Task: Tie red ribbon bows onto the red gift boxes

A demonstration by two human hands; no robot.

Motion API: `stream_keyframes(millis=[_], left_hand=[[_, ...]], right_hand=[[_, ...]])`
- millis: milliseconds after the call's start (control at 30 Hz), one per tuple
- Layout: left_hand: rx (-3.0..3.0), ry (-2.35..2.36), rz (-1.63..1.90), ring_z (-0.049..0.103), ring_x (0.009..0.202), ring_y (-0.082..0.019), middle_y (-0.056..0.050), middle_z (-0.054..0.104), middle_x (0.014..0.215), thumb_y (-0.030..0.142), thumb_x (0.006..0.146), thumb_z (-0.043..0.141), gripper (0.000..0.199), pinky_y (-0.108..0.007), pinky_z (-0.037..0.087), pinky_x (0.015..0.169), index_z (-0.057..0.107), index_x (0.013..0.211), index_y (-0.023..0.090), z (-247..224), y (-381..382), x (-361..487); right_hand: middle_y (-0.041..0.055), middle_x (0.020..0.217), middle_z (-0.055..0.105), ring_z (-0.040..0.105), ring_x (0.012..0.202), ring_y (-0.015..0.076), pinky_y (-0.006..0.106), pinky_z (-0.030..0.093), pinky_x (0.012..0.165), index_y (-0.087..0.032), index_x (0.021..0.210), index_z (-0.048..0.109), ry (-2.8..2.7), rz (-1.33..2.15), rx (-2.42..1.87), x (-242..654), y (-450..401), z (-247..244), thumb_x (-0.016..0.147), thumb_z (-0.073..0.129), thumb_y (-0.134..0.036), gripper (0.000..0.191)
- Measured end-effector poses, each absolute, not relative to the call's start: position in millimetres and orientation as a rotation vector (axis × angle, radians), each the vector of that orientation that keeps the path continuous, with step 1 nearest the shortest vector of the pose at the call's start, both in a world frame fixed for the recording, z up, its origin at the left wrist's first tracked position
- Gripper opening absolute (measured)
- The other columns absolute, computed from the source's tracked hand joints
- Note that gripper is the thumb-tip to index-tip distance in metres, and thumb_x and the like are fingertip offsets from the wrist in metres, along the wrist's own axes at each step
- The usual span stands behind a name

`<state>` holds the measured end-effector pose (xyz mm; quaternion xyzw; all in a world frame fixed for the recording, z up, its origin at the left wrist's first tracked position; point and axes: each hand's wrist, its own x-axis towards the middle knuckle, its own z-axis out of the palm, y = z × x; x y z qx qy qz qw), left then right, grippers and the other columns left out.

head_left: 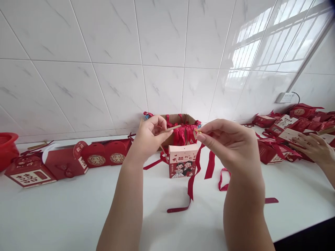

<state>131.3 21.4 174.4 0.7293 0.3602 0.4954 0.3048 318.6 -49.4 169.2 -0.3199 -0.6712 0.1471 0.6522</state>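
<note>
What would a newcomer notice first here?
A small box with a cartoon couple, at the centre of the white table, would probably draw the eye first. Just above it in view, the left hand pinches a thin strip and the right hand a small gold piece, before a cardboard box draped with red ribbons. Red boxes line the left; more are heaped at right near another person's hand.

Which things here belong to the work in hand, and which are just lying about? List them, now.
Likely in use:
Thin strip, in the left hand
Small gold-coloured piece, pinched in the right hand
Couple-printed box, standing beyond the hands

Seemingly just lying about:
Red boxes at left
Red basin
Ribbon loop
</note>
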Motion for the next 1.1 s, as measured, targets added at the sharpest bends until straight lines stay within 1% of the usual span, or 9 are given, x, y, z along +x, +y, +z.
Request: stream_keyframes(millis=[100,200,267,367,433,600,800,967,1100], left_hand=[[2.000,0.690,1.524,0.039,0.051,-0.008,0.003,0.042,0.063,0.004,0.070,0.058,0.020,-0.019,0.033,0.040,0.047,0.066,0.020,175.5,4.5,140.4],[2.132,0.520,1.839,0.046,0.061,-0.010,0.001,0.047,0.068,-0.006,0.066,0.052,0.025,-0.021,0.037,0.045,0.048,0.061,0.018,173.6,-4.2,148.4],[2.203,0.475,2.006,0.050,0.066,-0.011,0.000,0.051,0.070,-0.009,0.065,0.051,0.027,-0.022,0.039,0.049,0.049,0.059,0.018,172.6,-7.2,151.4],[2.249,0.430,2.140,0.051,0.066,-0.010,0.001,0.055,0.073,-0.008,0.068,0.053,0.027,-0.022,0.039,0.048,0.052,0.060,0.018,172.0,-8.9,152.1],[2.285,0.382,2.173,0.052,0.064,-0.010,0.001,0.056,0.074,-0.008,0.069,0.053,0.028,-0.022,0.039,0.046,0.053,0.061,0.018,171.9,-8.8,151.5],[2.320,0.341,2.240,0.054,0.065,-0.010,0.001,0.057,0.075,-0.009,0.071,0.054,0.030,-0.023,0.044,0.050,0.055,0.063,0.019,171.4,-7.9,151.5],[2.355,0.312,2.303,0.052,0.060,-0.008,0.002,0.058,0.076,-0.005,0.076,0.056,0.029,-0.023,0.041,0.046,0.055,0.064,0.021,170.8,-8.9,153.8],[2.370,0.308,2.315,0.055,0.063,-0.010,0.002,0.059,0.077,-0.003,0.077,0.058,0.028,-0.025,0.044,0.047,0.056,0.064,0.023,169.5,-7.8,154.1],[2.360,0.302,2.293,0.057,0.065,-0.010,0.002,0.059,0.077,-0.002,0.078,0.058,0.029,-0.026,0.048,0.049,0.057,0.064,0.023,168.5,-6.9,153.8]], right_hand=[[0.0007,0.074,0.067,0.065,0.070,0.0141,0.029,0.057,0.062,-0.020,0.080,0.068,-1.510,0.393,-0.716,317.1,-48.5,169.3,0.078,0.072,-0.018,0.005],[0.0002,0.073,0.067,0.064,0.068,0.0129,0.026,0.056,0.059,-0.020,0.078,0.068,-1.527,0.437,-0.710,316.8,-49.5,169.8,0.078,0.072,-0.019,0.005],[0.0002,0.074,0.067,0.064,0.068,0.0123,0.025,0.056,0.058,-0.020,0.078,0.068,-1.530,0.451,-0.703,317.1,-50.3,170.0,0.078,0.073,-0.019,0.005],[0.0009,0.075,0.068,0.065,0.070,0.0130,0.025,0.058,0.060,-0.020,0.079,0.069,-1.528,0.471,-0.682,317.6,-50.9,169.9,0.078,0.073,-0.018,0.005],[0.0011,0.075,0.069,0.067,0.071,0.0136,0.025,0.059,0.062,-0.020,0.080,0.069,-1.524,0.485,-0.668,317.9,-50.8,169.6,0.078,0.073,-0.019,0.005],[0.0017,0.075,0.069,0.067,0.070,0.0141,0.025,0.059,0.061,-0.020,0.082,0.070,-1.525,0.481,-0.654,318.3,-50.6,168.9,0.078,0.074,-0.019,0.005],[0.0026,0.077,0.070,0.067,0.071,0.0147,0.026,0.059,0.061,-0.019,0.081,0.070,-1.514,0.509,-0.659,318.2,-51.8,168.7,0.077,0.074,-0.019,0.005],[0.0020,0.076,0.070,0.068,0.071,0.0145,0.026,0.059,0.061,-0.020,0.082,0.070,-1.490,0.529,-0.647,317.6,-52.0,169.2,0.078,0.073,-0.019,0.005],[0.0007,0.074,0.070,0.068,0.070,0.0133,0.024,0.059,0.061,-0.020,0.082,0.070,-1.472,0.537,-0.626,317.7,-50.5,169.1,0.078,0.073,-0.017,0.005]])
